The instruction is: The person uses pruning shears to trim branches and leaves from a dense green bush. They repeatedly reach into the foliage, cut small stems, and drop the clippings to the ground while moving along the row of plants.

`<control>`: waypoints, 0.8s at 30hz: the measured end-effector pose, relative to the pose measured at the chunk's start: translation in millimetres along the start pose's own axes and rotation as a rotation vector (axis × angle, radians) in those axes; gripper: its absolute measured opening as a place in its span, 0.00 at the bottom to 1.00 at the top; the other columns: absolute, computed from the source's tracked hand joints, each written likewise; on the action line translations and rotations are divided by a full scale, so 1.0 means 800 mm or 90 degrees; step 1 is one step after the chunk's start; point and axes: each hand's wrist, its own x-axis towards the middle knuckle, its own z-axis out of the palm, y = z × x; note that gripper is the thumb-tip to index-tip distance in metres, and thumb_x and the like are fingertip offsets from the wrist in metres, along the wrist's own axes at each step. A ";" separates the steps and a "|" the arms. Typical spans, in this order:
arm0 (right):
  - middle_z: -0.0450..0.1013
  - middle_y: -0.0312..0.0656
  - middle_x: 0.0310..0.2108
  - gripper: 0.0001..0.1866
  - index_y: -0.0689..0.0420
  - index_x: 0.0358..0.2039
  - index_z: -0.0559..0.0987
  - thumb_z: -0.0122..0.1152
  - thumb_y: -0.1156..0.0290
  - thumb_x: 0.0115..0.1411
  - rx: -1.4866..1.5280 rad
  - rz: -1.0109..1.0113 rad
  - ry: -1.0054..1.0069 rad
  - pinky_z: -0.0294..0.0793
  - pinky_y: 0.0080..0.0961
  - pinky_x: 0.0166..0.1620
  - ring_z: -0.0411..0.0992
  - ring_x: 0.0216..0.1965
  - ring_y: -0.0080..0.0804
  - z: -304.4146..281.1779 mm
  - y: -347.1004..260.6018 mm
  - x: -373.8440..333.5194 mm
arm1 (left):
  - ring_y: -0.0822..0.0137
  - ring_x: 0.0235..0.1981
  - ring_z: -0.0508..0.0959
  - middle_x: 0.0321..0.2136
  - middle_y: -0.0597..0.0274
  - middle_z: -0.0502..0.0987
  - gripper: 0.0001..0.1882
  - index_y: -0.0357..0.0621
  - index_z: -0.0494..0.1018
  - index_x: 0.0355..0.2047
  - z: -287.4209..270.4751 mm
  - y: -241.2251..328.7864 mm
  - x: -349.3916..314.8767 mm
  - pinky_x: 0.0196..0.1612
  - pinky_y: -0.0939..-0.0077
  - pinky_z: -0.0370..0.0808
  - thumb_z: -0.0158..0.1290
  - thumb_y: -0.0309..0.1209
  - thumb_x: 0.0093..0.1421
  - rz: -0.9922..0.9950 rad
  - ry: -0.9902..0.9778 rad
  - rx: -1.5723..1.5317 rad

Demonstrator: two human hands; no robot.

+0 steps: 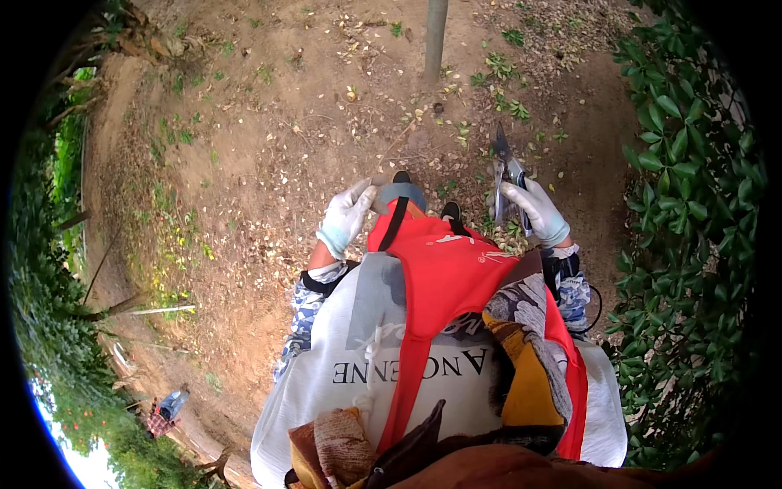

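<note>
Patterned cloth point(529, 383) is draped nearest; pruning shears point(510, 173) are clamped in the right hand point(538, 212) — blades beyond its fingertips — while the left hand's point(346, 216) finger closure cannot be told.

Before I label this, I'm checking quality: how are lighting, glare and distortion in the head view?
Head view: soft daylight, no hard-edged shadows on the soil; sky at lower left blown out, blue-fringed; strong fisheye bending toward the edges; pruning shears in the right hand fairly clear, far person at lower left small and soft.

Forearms point(305, 316) reach forward; left hand point(345, 218) angles inward; right hand point(538, 213) curls, gripping.
</note>
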 end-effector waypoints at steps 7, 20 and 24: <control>0.75 0.36 0.38 0.20 0.63 0.49 0.74 0.58 0.57 0.69 -0.242 0.032 -0.110 0.73 0.26 0.44 0.73 0.40 0.24 0.013 -0.049 0.157 | 0.71 0.35 0.80 0.30 0.62 0.82 0.22 0.36 0.72 0.59 -0.086 0.057 0.117 0.47 0.76 0.74 0.48 0.40 0.73 0.025 -0.037 0.024; 0.73 0.36 0.33 0.19 0.65 0.44 0.75 0.59 0.59 0.68 -0.318 -0.125 -0.102 0.72 0.25 0.40 0.69 0.35 0.23 0.132 -0.253 0.424 | 0.76 0.34 0.77 0.33 0.67 0.81 0.22 0.38 0.73 0.59 -0.296 0.204 0.307 0.41 0.78 0.74 0.48 0.40 0.73 0.079 -0.033 0.068; 0.72 0.35 0.33 0.20 0.65 0.48 0.74 0.60 0.59 0.67 -0.356 -0.084 -0.103 0.72 0.24 0.41 0.68 0.36 0.21 0.147 -0.304 0.474 | 0.77 0.33 0.77 0.32 0.65 0.81 0.21 0.39 0.74 0.58 -0.326 0.219 0.350 0.38 0.79 0.74 0.49 0.41 0.73 0.052 -0.045 0.041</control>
